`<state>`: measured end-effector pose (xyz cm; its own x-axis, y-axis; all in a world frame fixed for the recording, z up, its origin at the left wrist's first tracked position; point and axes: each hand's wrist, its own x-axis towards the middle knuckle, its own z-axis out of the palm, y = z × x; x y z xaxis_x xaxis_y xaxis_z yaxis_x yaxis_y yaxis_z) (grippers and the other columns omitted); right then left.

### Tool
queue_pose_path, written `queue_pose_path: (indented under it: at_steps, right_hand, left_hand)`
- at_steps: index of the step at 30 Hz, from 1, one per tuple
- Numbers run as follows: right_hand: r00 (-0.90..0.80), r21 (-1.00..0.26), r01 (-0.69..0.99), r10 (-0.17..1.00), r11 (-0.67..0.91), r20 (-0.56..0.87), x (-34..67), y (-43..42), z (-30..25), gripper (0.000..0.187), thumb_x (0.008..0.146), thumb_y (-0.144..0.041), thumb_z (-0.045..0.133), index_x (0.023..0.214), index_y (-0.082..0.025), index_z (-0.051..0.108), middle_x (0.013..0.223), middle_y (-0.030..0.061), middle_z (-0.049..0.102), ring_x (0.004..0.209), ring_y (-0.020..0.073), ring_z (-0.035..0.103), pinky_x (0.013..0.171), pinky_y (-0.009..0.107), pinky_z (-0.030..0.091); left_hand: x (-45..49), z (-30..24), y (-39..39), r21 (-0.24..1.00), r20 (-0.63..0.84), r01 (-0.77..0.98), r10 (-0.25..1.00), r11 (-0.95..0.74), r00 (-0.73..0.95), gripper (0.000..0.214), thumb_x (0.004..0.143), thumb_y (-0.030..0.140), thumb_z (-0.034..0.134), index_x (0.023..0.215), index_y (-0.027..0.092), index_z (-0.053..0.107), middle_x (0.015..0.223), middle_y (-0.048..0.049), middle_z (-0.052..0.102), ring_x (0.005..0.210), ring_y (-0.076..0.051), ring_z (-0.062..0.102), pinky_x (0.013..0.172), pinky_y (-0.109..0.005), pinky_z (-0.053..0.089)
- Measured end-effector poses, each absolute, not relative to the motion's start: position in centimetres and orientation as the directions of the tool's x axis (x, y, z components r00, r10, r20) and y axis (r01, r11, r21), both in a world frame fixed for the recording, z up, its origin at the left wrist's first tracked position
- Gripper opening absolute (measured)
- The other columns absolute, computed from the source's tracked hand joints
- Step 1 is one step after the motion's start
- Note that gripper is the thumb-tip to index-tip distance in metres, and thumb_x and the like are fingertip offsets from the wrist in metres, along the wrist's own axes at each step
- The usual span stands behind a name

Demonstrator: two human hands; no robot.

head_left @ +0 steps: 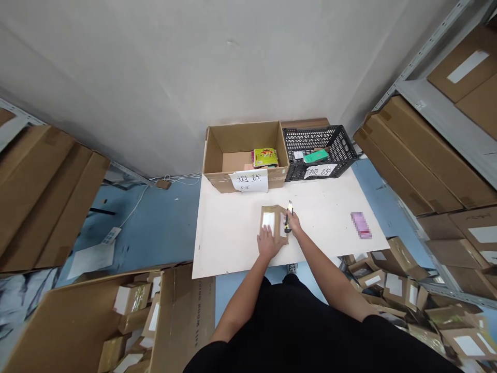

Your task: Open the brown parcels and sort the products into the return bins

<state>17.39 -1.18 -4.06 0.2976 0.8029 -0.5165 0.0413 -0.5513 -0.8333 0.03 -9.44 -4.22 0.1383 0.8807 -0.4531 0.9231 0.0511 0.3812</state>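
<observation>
A small brown cardboard box (pixel 276 218) with a white label lies on the white table. My left hand (pixel 267 242) rests on its near left part, fingers spread over the surface and label. In my right hand (pixel 294 224) is a box cutter (pixel 289 220), gripped beside the box's right side. Its pale blade end points away from me, toward the far side of the table. Whether the blade touches the cardboard, I cannot tell.
At the table's back stand an open carton (pixel 217 181) with colourful packs and a black plastic crate (pixel 341 155), both with handwritten signs. A pink pixelated item (pixel 361 225) lies right on the white table (pixel 225 233). Parcels fill a large carton (pixel 186 321) at left and pile up (pixel 396 285) at right.
</observation>
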Motion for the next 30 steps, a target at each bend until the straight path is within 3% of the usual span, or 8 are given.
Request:
queue_pose_path:
  at_steps: [2,4,8,11,16,21,26,30]
  right_hand:
    - [0.252,-0.839,-0.163,0.801,-0.519,-0.544,15.7,-1.3,-3.6,0.04,0.099,-0.065,0.049,0.099,-0.026,0.052,0.095,0.0056,0.076,0.077,0.0197,0.072,0.065,0.027,0.054]
    - [0.319,-0.844,-0.178,0.781,-0.506,-0.536,14.1,-1.6,-3.5,0.04,0.098,-0.065,0.051,0.098,-0.025,0.053,0.093,0.0049,0.075,0.079,0.0192,0.072,0.066,0.026,0.053]
    - [0.462,-0.786,-0.036,0.687,-0.617,-0.561,11.6,-2.8,-3.9,0.04,0.092,-0.063,0.056,0.087,-0.023,0.058,0.082,0.0036,0.072,0.078,0.0199,0.069,0.064,0.025,0.049]
    - [0.442,-0.762,-0.019,0.678,-0.647,-0.587,10.0,-3.4,-3.8,0.04,0.09,-0.063,0.058,0.083,-0.024,0.058,0.078,0.0031,0.071,0.078,0.0212,0.07,0.063,0.025,0.05]
    - [0.215,-0.77,-0.139,0.74,-0.622,-0.637,6.6,-3.8,-2.1,0.035,0.095,-0.059,0.061,0.09,-0.025,0.056,0.082,0.0065,0.076,0.079,0.0232,0.076,0.065,0.028,0.056]
    - [-0.038,-0.74,-0.121,0.748,-0.662,-0.663,0.6,-4.5,-0.9,0.03,0.096,-0.051,0.067,0.098,-0.022,0.061,0.089,0.0092,0.079,0.084,0.0231,0.077,0.064,0.028,0.058]
    - [0.069,-0.794,0.097,0.8,-0.6,-0.596,-2.8,-4.9,-0.2,0.039,0.101,-0.062,0.055,0.101,-0.023,0.056,0.087,0.0049,0.077,0.068,0.019,0.075,0.059,0.026,0.057]
    - [0.079,-0.74,0.319,0.794,-0.593,-0.603,-1.4,-4.3,0.3,0.03,0.104,-0.049,0.051,0.12,-0.024,0.055,0.078,0.0,0.073,0.05,0.0183,0.067,0.054,0.028,0.055]
  left_hand:
    - [-4.0,-4.7,-8.7,0.415,-0.506,0.891,0.861,0.187,0.055,0.106,0.094,0.065,0.058,0.173,0.015,0.007,0.175,-0.0202,0.027,0.162,-0.035,0.028,0.127,-0.051,0.034]
    - [-8.0,-5.3,-8.4,0.434,-0.473,0.874,0.881,0.217,0.016,0.099,0.097,0.054,0.057,0.173,0.015,0.007,0.175,-0.0202,0.027,0.161,-0.034,0.03,0.126,-0.047,0.037]
    - [-12.4,-6.1,-8.6,0.488,-0.342,0.871,0.905,-0.059,0.253,0.074,0.103,0.041,0.05,0.171,0.026,0.024,0.178,-0.0094,0.024,0.164,-0.033,0.023,0.126,-0.049,0.038]
    - [-13.0,-6.4,-8.9,0.507,-0.36,0.838,0.833,-0.204,0.42,0.07,0.104,0.041,0.048,0.169,0.027,0.03,0.179,-0.0066,0.021,0.165,-0.035,0.019,0.125,-0.052,0.039]
    - [-17.4,-6.4,-9.8,0.474,-0.436,0.878,0.846,-0.073,0.306,0.064,0.105,0.037,0.043,0.167,0.025,0.036,0.179,-0.0089,0.022,0.164,-0.038,0.02,0.12,-0.055,0.043]
    - [-22.8,-4.8,-10.2,0.5,-0.325,0.865,0.936,0.051,0.132,0.085,0.097,0.03,0.053,0.173,0.021,0.016,0.18,-0.0105,0.013,0.165,-0.032,0.02,0.125,-0.046,0.039]
    - [-23.7,-2.6,-6.7,0.515,-0.332,0.824,0.832,-0.235,0.444,0.112,0.083,0.053,0.078,0.173,0.024,0.016,0.181,-0.0097,0.007,0.166,-0.034,0.009,0.13,-0.046,0.029]
    - [-22.9,-2.2,-4.1,0.442,-0.42,0.849,0.77,-0.289,0.48,0.124,0.074,0.062,0.086,0.172,0.026,0.018,0.181,-0.0109,0.003,0.167,-0.035,0.005,0.131,-0.052,0.023]
